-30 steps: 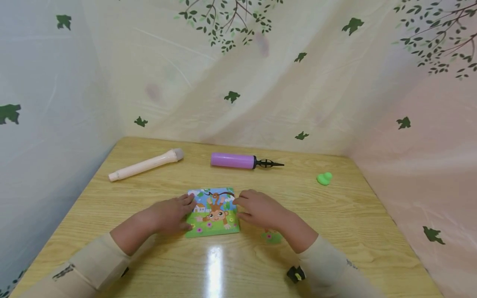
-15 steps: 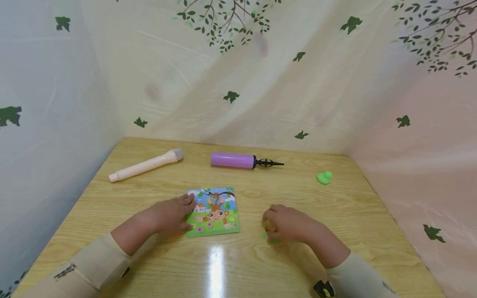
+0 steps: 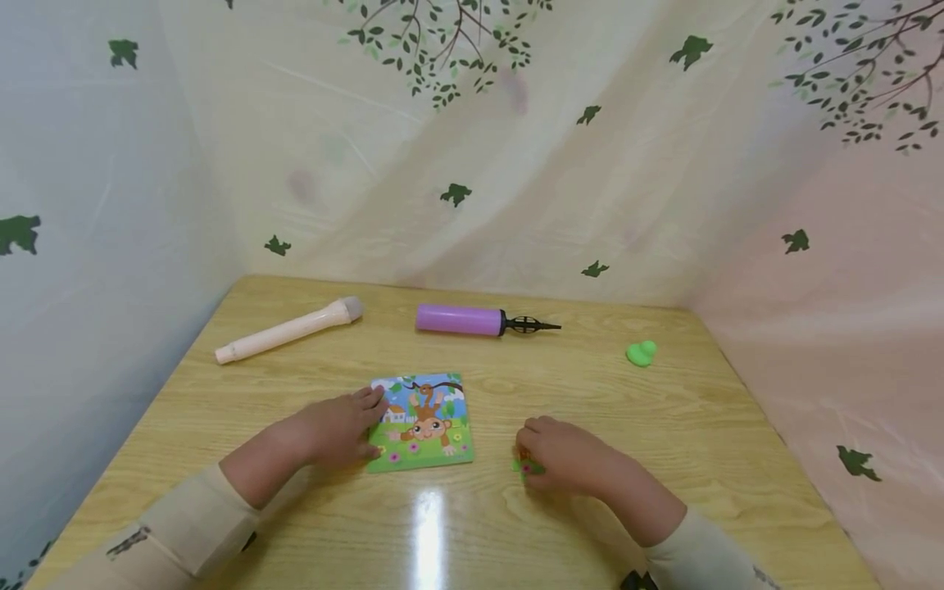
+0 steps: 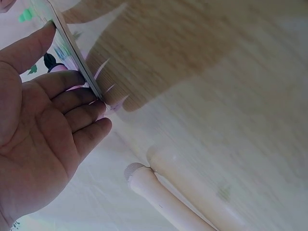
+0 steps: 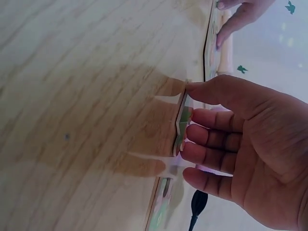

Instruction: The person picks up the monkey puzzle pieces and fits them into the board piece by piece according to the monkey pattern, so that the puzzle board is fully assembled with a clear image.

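Note:
A square picture puzzle (image 3: 424, 422) showing a monkey lies flat on the table. My left hand (image 3: 342, 426) rests along its left edge, thumb and fingers spread on the rim. In the left wrist view that hand (image 4: 53, 115) touches the puzzle's thin side. To the right of the board, my right hand (image 3: 568, 455) pinches a small puzzle piece (image 3: 529, 465), green with a pink flower, partly hidden by the fingers. From the right wrist, the thumb and fingertips hold this piece (image 5: 183, 120) at its two ends, close to the tabletop.
A pale pink microphone (image 3: 288, 329) lies at the back left, a purple hand pump (image 3: 460, 319) at the back middle. On the right sits a green toy duck (image 3: 642, 353). Another flat coloured piece (image 5: 159, 207) lies below the right hand in the right wrist view.
My right hand has left the puzzle board's right edge, moved right and nearer to me, and taken hold of the small puzzle piece. My left hand has stayed in place.

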Demonstrator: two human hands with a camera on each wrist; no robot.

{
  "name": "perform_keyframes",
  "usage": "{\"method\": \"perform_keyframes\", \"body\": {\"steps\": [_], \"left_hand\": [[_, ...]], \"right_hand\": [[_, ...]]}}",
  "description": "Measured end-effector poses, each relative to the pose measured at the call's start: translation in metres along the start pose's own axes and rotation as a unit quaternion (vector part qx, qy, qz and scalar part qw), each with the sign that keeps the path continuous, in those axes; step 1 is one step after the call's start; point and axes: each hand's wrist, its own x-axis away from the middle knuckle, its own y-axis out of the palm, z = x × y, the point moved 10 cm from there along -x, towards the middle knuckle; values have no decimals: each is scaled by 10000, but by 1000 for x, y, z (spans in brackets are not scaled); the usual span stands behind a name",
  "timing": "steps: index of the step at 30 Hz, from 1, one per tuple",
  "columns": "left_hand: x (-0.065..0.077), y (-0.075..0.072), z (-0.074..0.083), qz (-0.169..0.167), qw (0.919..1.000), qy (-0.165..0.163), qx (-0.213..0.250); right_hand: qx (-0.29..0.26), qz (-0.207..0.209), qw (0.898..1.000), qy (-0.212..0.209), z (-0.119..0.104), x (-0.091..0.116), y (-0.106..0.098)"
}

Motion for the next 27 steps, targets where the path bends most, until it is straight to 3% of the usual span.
{"method": "perform_keyframes", "body": {"steps": [7,13,20,27], "left_hand": [[0,1,-1,19,10000,1,-26],[0,3,-3,4,10000,-20,-61],[0,4,-7,-8,10000,-82,-15],[-2,2,-7,0,9999,-136,-33]], "right_hand": [[271,414,9981,-367,-20,-11,-17],[549,610,9934,-799,-54,-37,-35],[798,701,9876,-1158,-88,-79,-39],[897,701,9841,-1367,-103,-107,-31]]}}
